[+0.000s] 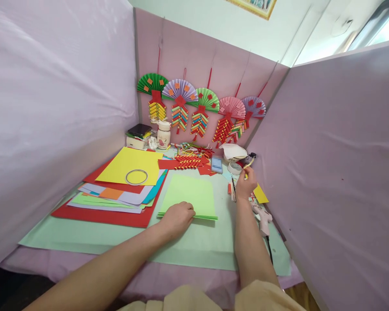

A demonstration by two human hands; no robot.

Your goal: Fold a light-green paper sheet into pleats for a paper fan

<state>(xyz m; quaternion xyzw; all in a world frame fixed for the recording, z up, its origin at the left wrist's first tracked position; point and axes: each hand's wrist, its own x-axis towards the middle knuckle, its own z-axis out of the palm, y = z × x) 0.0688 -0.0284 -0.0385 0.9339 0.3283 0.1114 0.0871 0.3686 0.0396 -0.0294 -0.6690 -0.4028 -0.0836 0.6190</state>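
A light green sheet of paper (191,192) lies in front of me, with several narrow pleats stacked along its near edge. My left hand (178,217) rests on that folded edge, its fingers curled over and pressing the paper down. Further right, my right hand (247,183) is raised above the table beside a white roll of tape (235,168). Its fingers are pinched on a thin pale yellow strip (250,163) that sticks up past the fingertips. The strip's lower end is hidden by the hand. Under that hand lie an orange-red piece and a slim dark tool (233,190).
Coloured paper sheets (129,166) pile up at left, with a metal ring (136,177) on top. A red firecracker string (188,162) lies at the back near a bottle (164,134). A glue gun (263,219) lies at right. Paper fans (180,90) hang on the back panel.
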